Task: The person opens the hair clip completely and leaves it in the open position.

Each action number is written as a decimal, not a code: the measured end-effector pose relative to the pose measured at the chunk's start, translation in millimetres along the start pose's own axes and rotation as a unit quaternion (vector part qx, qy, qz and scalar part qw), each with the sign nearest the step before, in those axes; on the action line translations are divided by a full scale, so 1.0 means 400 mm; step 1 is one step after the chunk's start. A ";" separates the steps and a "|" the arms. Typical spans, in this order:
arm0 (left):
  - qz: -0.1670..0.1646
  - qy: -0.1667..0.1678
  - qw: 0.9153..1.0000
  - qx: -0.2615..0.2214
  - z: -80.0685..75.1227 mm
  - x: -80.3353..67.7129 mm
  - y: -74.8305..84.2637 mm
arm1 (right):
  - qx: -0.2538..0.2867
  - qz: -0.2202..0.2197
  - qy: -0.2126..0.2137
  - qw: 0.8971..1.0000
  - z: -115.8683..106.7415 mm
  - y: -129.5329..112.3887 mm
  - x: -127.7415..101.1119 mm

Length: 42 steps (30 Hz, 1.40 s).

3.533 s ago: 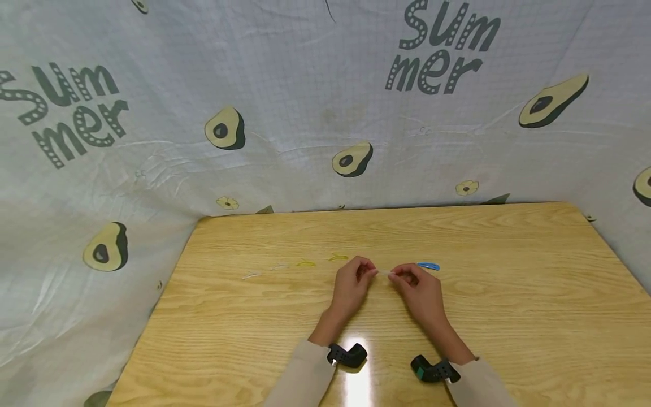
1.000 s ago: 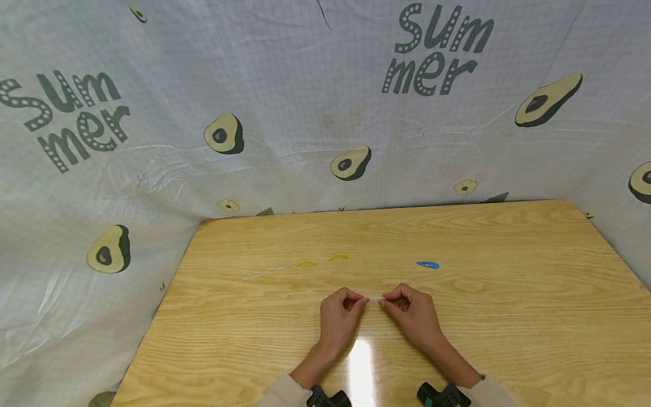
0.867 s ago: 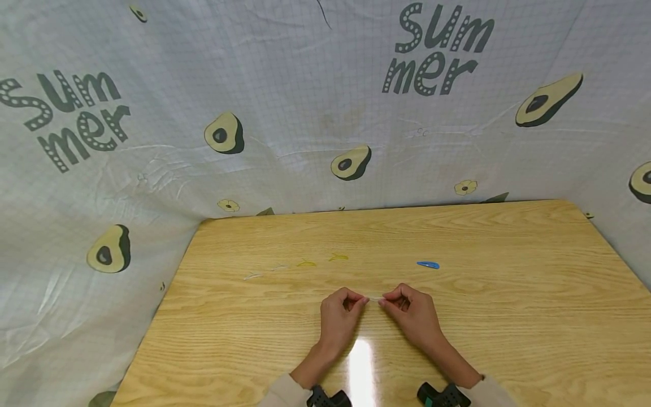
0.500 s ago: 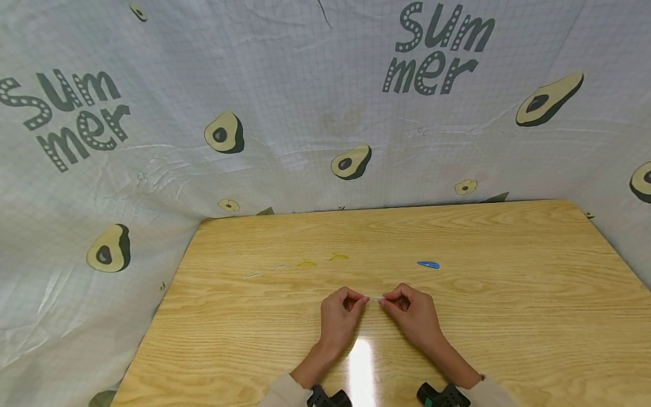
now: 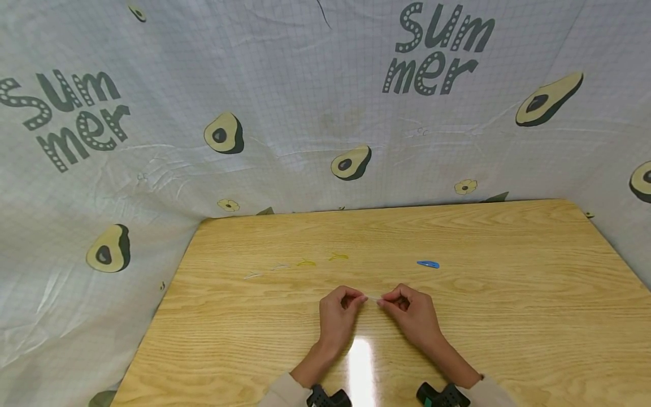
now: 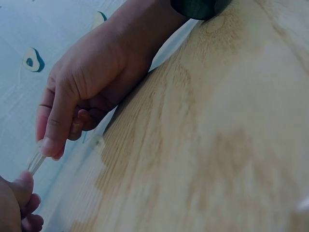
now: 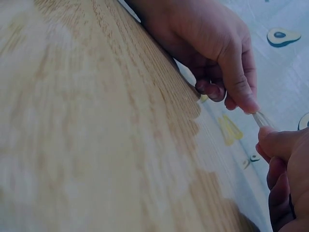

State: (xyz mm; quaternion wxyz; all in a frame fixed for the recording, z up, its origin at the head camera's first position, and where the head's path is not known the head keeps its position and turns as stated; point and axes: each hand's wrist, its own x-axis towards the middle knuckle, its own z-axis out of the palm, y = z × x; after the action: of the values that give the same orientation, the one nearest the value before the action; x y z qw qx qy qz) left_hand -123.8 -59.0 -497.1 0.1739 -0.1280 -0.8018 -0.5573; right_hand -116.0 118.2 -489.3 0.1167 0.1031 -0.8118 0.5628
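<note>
Pinching a small clear plastic hair clip [image 5: 373,298] by its two ends, the left hand [image 5: 337,317] and right hand [image 5: 413,316] hold it just above the light wooden table [image 5: 508,316], fingers curled round it. The step looks like snapping the clip open or shut, which calls for a firm bending press. A blue clip [image 5: 428,264] and yellow clips [image 5: 338,257] lie farther back.

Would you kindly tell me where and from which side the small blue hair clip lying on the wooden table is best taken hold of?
Pinch the small blue hair clip across its narrow middle, coming from above. It lies flat and long on the wooden table, its sides free, probably too thin to grip endwise.
</note>
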 end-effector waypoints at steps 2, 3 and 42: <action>0.004 -0.002 1.000 -0.004 0.000 0.001 0.001 | 0.000 0.003 0.001 1.000 0.000 0.000 0.000; 0.007 -0.005 1.000 -0.006 -0.001 0.001 0.001 | 0.000 0.004 0.002 1.000 -0.001 0.000 0.000; 0.032 0.007 0.999 -0.001 0.002 0.001 0.011 | -0.005 -0.005 0.036 0.999 0.006 -0.003 0.001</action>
State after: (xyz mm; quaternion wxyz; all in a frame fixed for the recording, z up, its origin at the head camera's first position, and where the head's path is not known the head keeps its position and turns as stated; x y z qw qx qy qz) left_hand -122.5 -56.6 -493.7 0.1971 -0.1494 -0.7956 -0.5531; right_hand -116.1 115.3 -488.8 0.1488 0.0862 -0.8094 0.5615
